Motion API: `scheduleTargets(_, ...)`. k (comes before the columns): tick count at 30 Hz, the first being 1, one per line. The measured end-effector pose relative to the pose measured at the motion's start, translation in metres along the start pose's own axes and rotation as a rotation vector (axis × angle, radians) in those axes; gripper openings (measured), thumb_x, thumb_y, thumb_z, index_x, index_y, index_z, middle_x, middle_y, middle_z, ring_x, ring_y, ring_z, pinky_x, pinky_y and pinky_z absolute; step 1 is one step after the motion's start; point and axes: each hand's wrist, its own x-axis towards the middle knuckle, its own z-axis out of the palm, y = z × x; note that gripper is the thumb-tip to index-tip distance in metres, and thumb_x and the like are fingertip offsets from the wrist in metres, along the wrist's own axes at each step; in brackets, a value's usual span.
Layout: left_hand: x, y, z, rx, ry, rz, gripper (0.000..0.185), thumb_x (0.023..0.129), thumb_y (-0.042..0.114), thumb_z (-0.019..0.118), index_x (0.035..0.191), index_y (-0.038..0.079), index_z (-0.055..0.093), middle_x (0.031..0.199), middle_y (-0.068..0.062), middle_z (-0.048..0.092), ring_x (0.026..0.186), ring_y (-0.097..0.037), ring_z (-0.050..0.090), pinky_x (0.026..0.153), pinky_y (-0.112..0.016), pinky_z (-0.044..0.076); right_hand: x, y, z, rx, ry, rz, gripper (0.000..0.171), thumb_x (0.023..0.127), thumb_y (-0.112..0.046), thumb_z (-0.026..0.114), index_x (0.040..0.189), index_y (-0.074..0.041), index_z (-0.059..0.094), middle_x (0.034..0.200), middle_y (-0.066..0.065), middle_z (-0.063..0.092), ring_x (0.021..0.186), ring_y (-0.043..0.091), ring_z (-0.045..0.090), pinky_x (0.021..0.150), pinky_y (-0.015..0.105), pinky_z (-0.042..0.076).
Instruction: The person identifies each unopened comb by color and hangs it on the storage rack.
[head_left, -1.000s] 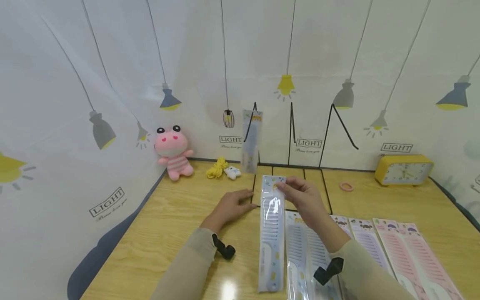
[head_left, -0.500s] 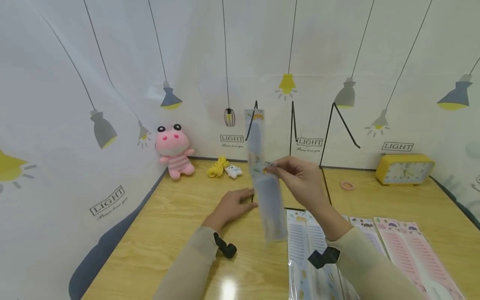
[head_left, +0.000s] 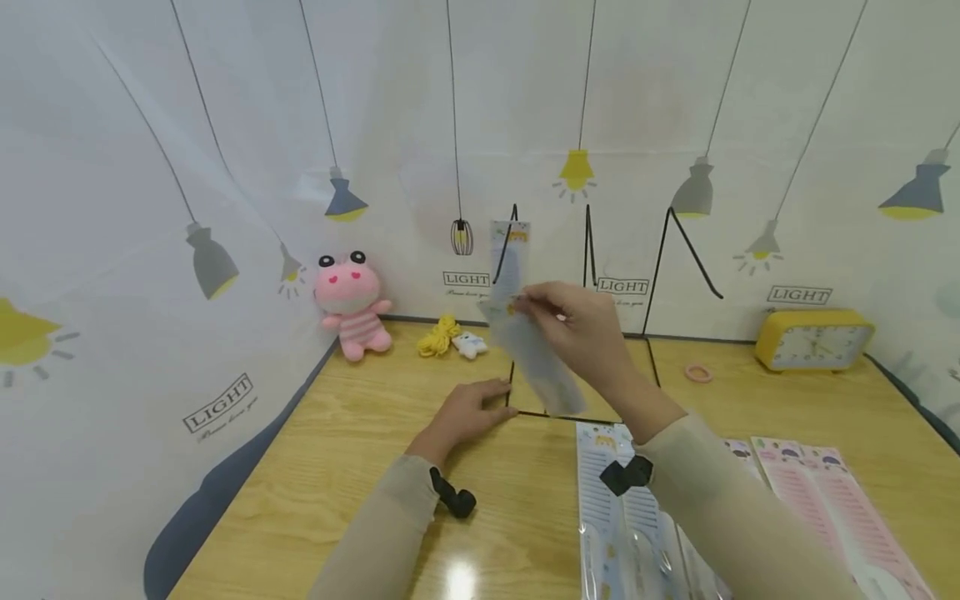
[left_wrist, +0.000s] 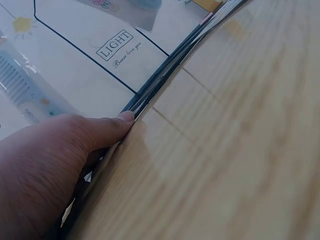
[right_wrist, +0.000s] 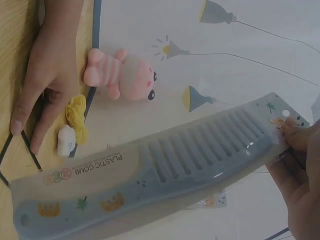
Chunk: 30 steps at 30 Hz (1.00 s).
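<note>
My right hand (head_left: 581,333) pinches the top of a blue plastic comb (right_wrist: 200,155) in a clear printed sleeve, near its punched hole. The packaged comb slants in the air, overlapping the lower part of another blue packaged comb (head_left: 512,262) hanging on the left hook of a black wire display rack (head_left: 656,277). Low on the rack's left side, my left hand (head_left: 467,414) rests with fingers extended on the base wire. In the left wrist view its thumb (left_wrist: 107,131) lies along that wire at the tabletop.
Blue packaged combs (head_left: 596,492) and pink ones (head_left: 798,492) lie in a row at the front right. A pink plush toy (head_left: 348,292), yellow cord (head_left: 438,336) and a small white star-shaped item (head_left: 470,345) sit back left. Back right are a hair tie (head_left: 698,373) and yellow clock (head_left: 813,340).
My right hand has lifted the blue packaged comb from near the table, up and forward to the left hook, and the comb has tilted. My left hand has stayed on the rack's base.
</note>
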Motion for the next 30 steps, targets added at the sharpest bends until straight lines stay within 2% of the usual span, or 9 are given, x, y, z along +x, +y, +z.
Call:
scheduleTargets(5, 0.000, -0.002, 0.001, 0.009, 0.011, 0.020, 0.057, 0.096, 0.051, 0.065, 0.145, 0.023, 0.058, 0.150, 0.003, 0.050, 0.140, -0.019, 0.045, 0.117, -0.042, 0.034, 0.016, 0.007, 0.004, -0.056, -0.059, -0.047, 0.007, 0.092, -0.004, 0.072, 0.097, -0.001, 0.076, 0.094, 0.009, 0.076, 0.083, 0.020, 0.074, 0.071, 0.030, 0.061)
scheduleTargets(10, 0.000, -0.002, 0.001, 0.004, 0.017, 0.030, 0.057, 0.096, 0.050, 0.065, 0.145, 0.022, 0.057, 0.151, 0.002, 0.050, 0.140, -0.019, 0.045, 0.117, -0.042, 0.034, 0.025, 0.011, 0.007, -0.069, -0.084, -0.022, 0.007, 0.093, -0.004, 0.072, 0.096, -0.001, 0.076, 0.093, 0.010, 0.076, 0.081, 0.020, 0.073, 0.070, 0.029, 0.061)
scheduleTargets(19, -0.001, 0.001, 0.001, -0.014, 0.021, 0.037, 0.056, 0.096, 0.047, 0.066, 0.145, 0.021, 0.057, 0.151, -0.002, 0.050, 0.140, -0.023, 0.045, 0.117, -0.044, 0.035, 0.027, 0.015, 0.010, -0.057, -0.111, 0.050, 0.008, 0.093, -0.005, 0.072, 0.097, -0.001, 0.077, 0.093, 0.009, 0.076, 0.081, 0.018, 0.073, 0.070, 0.027, 0.060)
scheduleTargets(30, -0.004, 0.005, 0.000, -0.038, 0.020, 0.010, 0.056, 0.096, 0.047, 0.067, 0.144, 0.021, 0.058, 0.151, -0.002, 0.050, 0.140, -0.024, 0.045, 0.117, -0.045, 0.034, 0.026, 0.019, 0.013, -0.046, -0.107, 0.076, 0.007, 0.093, -0.006, 0.072, 0.097, -0.002, 0.077, 0.093, 0.009, 0.076, 0.080, 0.017, 0.073, 0.069, 0.026, 0.060)
